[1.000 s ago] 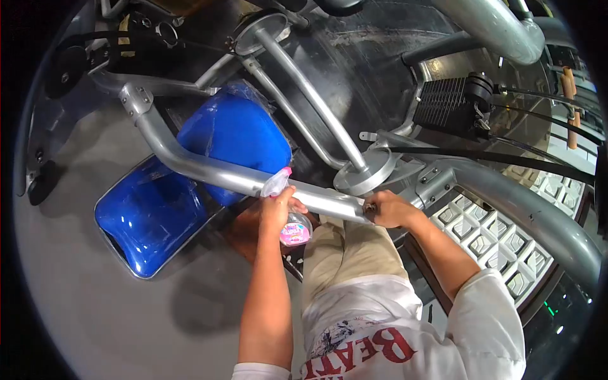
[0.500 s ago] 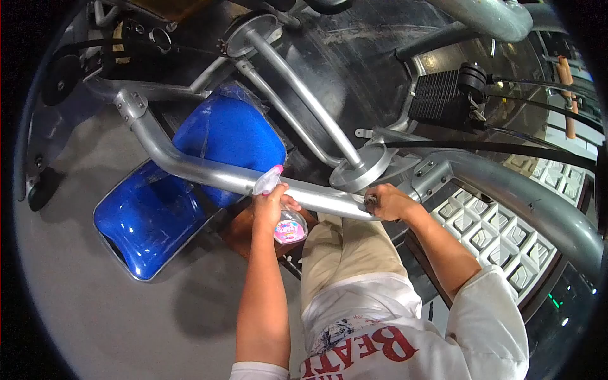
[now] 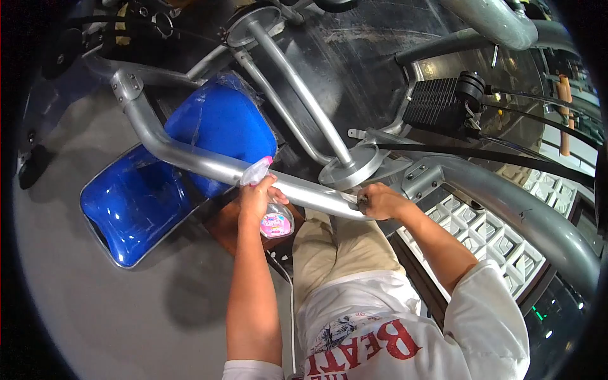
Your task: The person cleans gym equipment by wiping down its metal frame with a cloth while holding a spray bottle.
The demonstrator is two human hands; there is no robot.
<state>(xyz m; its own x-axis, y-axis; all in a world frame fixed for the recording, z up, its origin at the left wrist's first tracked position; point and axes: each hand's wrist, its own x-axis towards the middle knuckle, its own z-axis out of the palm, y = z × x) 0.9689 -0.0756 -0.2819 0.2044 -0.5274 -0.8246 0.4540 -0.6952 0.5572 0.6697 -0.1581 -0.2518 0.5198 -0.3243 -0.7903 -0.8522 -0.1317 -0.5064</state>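
Observation:
My left hand is closed round the neck of a clear spray bottle with a pink label and a pink-tipped nozzle. The bottle is held beside a thick silver tube that crosses in front of me. Farther right along the same tube, my right hand has its fingers bent round a small dark, crumpled item, perhaps a cloth, against the metal. Its lower part is hidden by the fingers.
A blue padded chair stands on the grey floor at left. Beyond the tube are silver bars with round end plates. At right are a black weight stack, another thick tube and white moulded trays.
The whole view has shifted slightly, so the chair, tube and bottle appear farther left. Both hands keep their hold, and the right hand stays near the same part of the tube.

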